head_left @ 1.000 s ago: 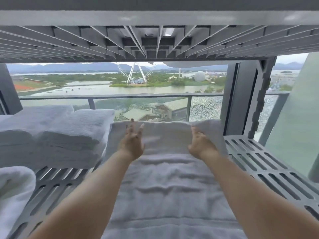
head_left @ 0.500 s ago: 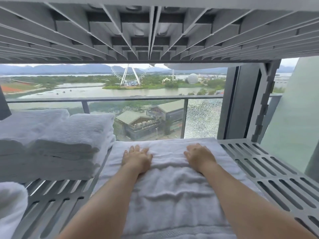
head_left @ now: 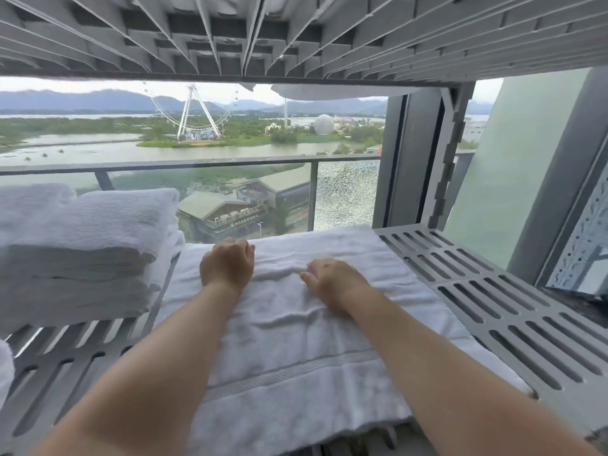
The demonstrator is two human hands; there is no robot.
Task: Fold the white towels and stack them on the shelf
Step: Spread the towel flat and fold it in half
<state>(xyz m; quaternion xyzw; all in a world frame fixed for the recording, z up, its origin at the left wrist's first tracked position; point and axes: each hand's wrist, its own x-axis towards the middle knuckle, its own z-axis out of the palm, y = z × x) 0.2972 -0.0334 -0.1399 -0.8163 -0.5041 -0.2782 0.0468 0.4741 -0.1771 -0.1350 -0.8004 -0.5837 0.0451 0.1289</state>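
On the near edge of the slotted grey shelf (head_left: 513, 311), a white towel (head_left: 296, 366) lies flat, running away from the viewer with a woven band across its near end. 2 bare forearms reach over it. Farther in, the right hand (head_left: 332, 281) rests on the cloth with fingers curled down where creases gather; whether they pinch the fabric cannot be told. The left hand (head_left: 227, 266) sits near the towel's far edge, curled into a fist that rests on it. Just left of the towel stands a stack of folded towels (head_left: 85, 245). Overhead is the ribbed underside of the upper shelf (head_left: 296, 34). Beyond the glass are a balcony railing (head_left: 197, 166), water and a Ferris wheel (head_left: 192, 113).
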